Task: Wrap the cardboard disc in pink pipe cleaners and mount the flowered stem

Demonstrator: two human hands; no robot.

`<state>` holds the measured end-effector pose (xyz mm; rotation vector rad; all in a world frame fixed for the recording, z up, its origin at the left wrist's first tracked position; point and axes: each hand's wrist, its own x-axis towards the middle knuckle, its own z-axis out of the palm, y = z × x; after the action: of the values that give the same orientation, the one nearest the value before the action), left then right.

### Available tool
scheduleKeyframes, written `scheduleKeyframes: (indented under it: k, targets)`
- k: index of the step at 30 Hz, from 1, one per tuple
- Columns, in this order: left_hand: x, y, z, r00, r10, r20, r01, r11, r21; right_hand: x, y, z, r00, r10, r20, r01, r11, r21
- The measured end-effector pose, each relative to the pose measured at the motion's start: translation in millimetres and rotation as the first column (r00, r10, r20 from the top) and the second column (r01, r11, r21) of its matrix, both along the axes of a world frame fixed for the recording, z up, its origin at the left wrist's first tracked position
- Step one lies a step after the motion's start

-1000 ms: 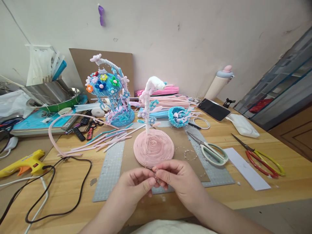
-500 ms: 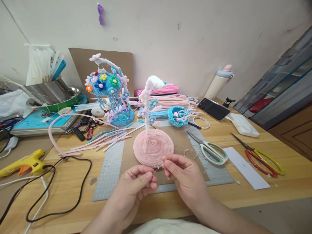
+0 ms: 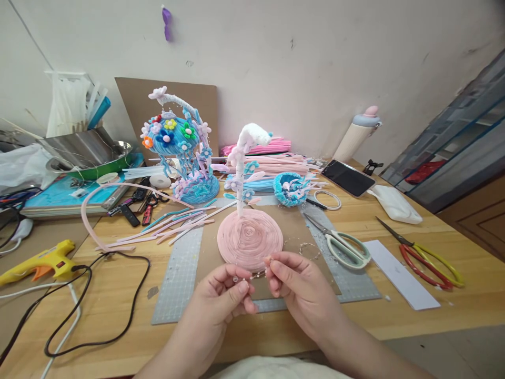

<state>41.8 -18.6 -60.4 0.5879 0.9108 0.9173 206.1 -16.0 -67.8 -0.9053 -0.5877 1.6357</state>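
Note:
A thin string of small clear beads (image 3: 258, 275) stretches between my two hands. My left hand (image 3: 225, 292) pinches one end between thumb and fingers, with a bead showing at the fingertips. The other end is pinched in my right hand (image 3: 294, 276). Just beyond my fingers lies a round pink coiled base (image 3: 250, 237), from which a white wrapped stem (image 3: 240, 181) with pale flowers rises and bends right. A loose loop of the beaded string (image 3: 310, 250) rests on the brown cardboard (image 3: 315, 273) to the right.
Green-handled scissors (image 3: 347, 250) and red-and-yellow-handled pliers or shears (image 3: 430, 260) lie right. A blue flowered pipe-cleaner piece (image 3: 169, 137) stands behind left, near loose pipe cleaners (image 3: 181, 226). A yellow glue gun (image 3: 43, 263) with cords sits left; a phone (image 3: 347, 178) lies back right.
My hands stay close together over the front of the pink base. More of the beaded string shows between them, and a bead now appears at my left fingertips. The view has shifted slightly.

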Motion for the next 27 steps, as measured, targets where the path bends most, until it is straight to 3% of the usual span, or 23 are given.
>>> scheduleKeyframes:
  k: [7, 15, 20, 24, 27]
  targets:
    - [-2, 1, 4.1, 0.997, 0.078, 0.014, -0.078, 0.997, 0.027, 1, 1, -3.2, 0.998, -0.059, -0.031, 0.059, 0.998, 0.000]
    - [-2, 1, 5.9, 0.991, 0.137, 0.006, -0.136, 0.984, 0.112, 1, -1, -5.0, 0.997, -0.037, -0.072, 0.037, 0.999, -0.002]
    - [-11, 0, 2.0, 0.985, 0.128, -0.115, -0.097, 0.964, 0.246, 5, -3, -2.1, 0.983, 0.085, -0.165, -0.086, 0.996, 0.004]
    - [-20, -2, -2.6, 0.976, 0.097, -0.193, -0.030, 0.946, 0.324, 9, -6, -2.4, 0.918, 0.243, -0.314, -0.270, 0.962, -0.046]
    - [-24, -3, -3.0, 0.966, 0.100, -0.238, -0.010, 0.937, 0.350, 10, -8, -4.4, 0.891, 0.287, -0.353, -0.320, 0.947, -0.039]
